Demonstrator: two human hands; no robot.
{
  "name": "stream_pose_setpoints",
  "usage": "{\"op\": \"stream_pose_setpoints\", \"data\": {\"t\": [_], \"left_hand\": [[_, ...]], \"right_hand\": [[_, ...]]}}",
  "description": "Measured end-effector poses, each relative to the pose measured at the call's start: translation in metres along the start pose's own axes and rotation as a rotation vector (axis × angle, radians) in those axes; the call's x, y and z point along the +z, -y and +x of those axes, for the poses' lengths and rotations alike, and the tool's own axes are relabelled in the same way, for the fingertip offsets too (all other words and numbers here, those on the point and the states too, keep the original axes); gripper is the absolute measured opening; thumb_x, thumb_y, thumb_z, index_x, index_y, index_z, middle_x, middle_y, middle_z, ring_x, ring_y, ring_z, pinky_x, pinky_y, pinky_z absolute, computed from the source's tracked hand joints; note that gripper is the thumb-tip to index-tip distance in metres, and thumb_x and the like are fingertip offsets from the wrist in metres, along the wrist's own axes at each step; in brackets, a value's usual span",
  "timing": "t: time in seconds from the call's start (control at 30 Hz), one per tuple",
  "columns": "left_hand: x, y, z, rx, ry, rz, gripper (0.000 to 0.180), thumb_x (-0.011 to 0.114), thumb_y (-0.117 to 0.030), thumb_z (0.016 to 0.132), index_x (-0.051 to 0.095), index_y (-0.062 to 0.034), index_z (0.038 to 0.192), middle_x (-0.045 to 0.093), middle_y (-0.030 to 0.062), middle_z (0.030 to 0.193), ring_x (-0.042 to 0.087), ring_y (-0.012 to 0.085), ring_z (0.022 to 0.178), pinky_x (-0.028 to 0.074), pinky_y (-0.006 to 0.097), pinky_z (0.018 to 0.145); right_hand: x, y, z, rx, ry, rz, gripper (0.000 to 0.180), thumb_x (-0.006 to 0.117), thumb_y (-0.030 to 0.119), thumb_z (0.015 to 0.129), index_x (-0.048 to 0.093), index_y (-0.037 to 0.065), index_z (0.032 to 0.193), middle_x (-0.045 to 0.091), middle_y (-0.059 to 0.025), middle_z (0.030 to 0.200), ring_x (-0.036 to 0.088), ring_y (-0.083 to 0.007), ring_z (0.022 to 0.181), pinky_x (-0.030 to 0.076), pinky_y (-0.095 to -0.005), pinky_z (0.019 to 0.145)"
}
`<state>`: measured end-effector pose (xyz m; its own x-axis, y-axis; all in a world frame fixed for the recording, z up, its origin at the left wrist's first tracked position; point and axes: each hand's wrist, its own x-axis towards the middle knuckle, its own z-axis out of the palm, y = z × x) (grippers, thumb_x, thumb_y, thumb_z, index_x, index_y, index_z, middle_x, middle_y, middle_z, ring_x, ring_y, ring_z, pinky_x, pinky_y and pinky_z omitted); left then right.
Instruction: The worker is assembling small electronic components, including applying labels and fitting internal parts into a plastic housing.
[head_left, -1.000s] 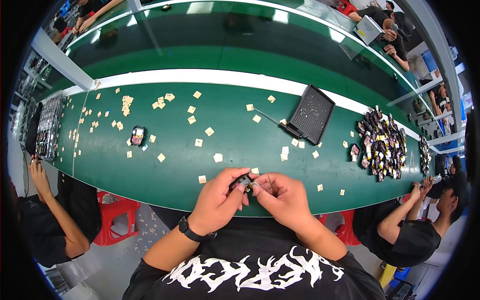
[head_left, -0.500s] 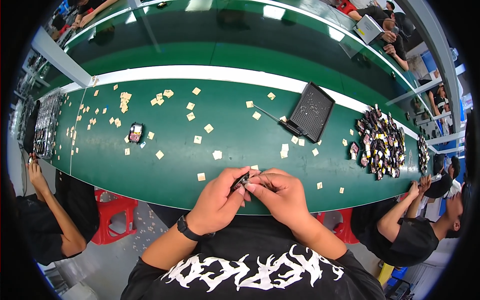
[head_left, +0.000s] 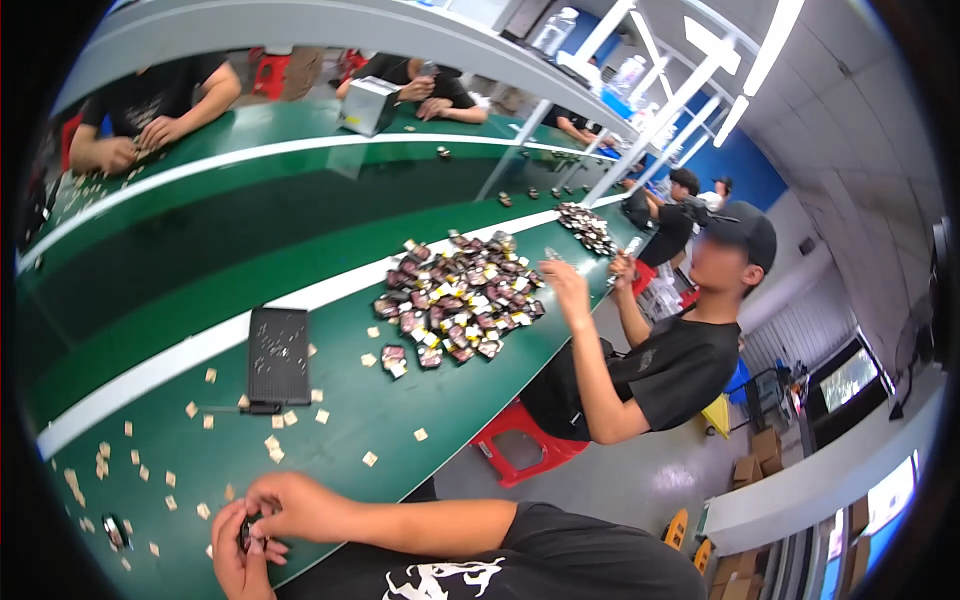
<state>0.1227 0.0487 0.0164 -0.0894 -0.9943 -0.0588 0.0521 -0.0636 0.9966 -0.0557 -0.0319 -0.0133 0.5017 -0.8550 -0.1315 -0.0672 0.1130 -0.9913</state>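
Observation:
At the lower left, my left hand (head_left: 230, 562) is closed around a small dark unit (head_left: 246, 535), probably an electronic part; most of it is hidden by fingers. My right hand (head_left: 300, 508) reaches in from the right, its fingertips pinched against the same unit. Both hands are over the near edge of the green table (head_left: 350, 425). Left of them lies a similar unit (head_left: 116, 532). Beyond my hands stands a black tray (head_left: 280, 350) with small shiny bits in it. A thin rod-like tool (head_left: 220, 408) lies against its near side.
Small cream squares (head_left: 275, 448) are scattered over the table. A heap of dark units with yellow and white bits (head_left: 460, 300) lies farther right, with a smaller heap (head_left: 585, 228) beyond. A co-worker (head_left: 690, 360) sits at right by a red stool (head_left: 520, 440). White posts (head_left: 610, 180) rise behind.
The view has swung to the right, so my hands now appear at the lower left and the heap near the middle. Both hands still hold the small dark unit.

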Motion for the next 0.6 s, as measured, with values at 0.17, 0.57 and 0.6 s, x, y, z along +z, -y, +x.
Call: {"op": "stream_pose_setpoints", "data": {"t": [0.17, 0.57, 0.6], "left_hand": [[0.004, -0.001, 0.006, 0.075, 0.013, 0.186, 0.043, 0.057, -0.006, 0.104, 0.052, 0.0028, 0.146, 0.066, 0.0108, 0.119, 0.065, 0.0135, 0.085, 0.053, 0.025, 0.075], [-0.002, 0.018, 0.002, -0.126, 0.053, 0.024, 0.042, 0.053, -0.003, 0.104, 0.054, 0.0015, 0.145, 0.065, 0.0032, 0.095, 0.058, 0.0083, 0.072, 0.048, 0.022, 0.065], [-0.003, 0.019, -0.002, -0.145, 0.055, 0.009, 0.041, 0.052, -0.001, 0.103, 0.056, 0.0010, 0.144, 0.065, 0.0030, 0.095, 0.057, 0.0081, 0.072, 0.048, 0.021, 0.065]], "right_hand": [[-0.008, 0.005, -0.001, 0.064, 0.110, -0.050, 0.022, 0.078, 0.016, 0.089, 0.065, -0.002, 0.088, 0.065, -0.0083, 0.083, 0.060, -0.0146, 0.075, 0.048, -0.0320, 0.066], [-0.006, 0.022, -0.008, 0.105, 0.083, -0.175, 0.029, 0.076, 0.028, 0.095, 0.074, -0.001, 0.090, 0.074, -0.0113, 0.078, 0.066, -0.0155, 0.069, 0.054, -0.0344, 0.066], [-0.003, 0.025, -0.011, 0.144, 0.098, -0.126, 0.025, 0.077, 0.024, 0.095, 0.075, -0.001, 0.092, 0.075, -0.0081, 0.080, 0.066, -0.0120, 0.072, 0.054, -0.0326, 0.068]]}}
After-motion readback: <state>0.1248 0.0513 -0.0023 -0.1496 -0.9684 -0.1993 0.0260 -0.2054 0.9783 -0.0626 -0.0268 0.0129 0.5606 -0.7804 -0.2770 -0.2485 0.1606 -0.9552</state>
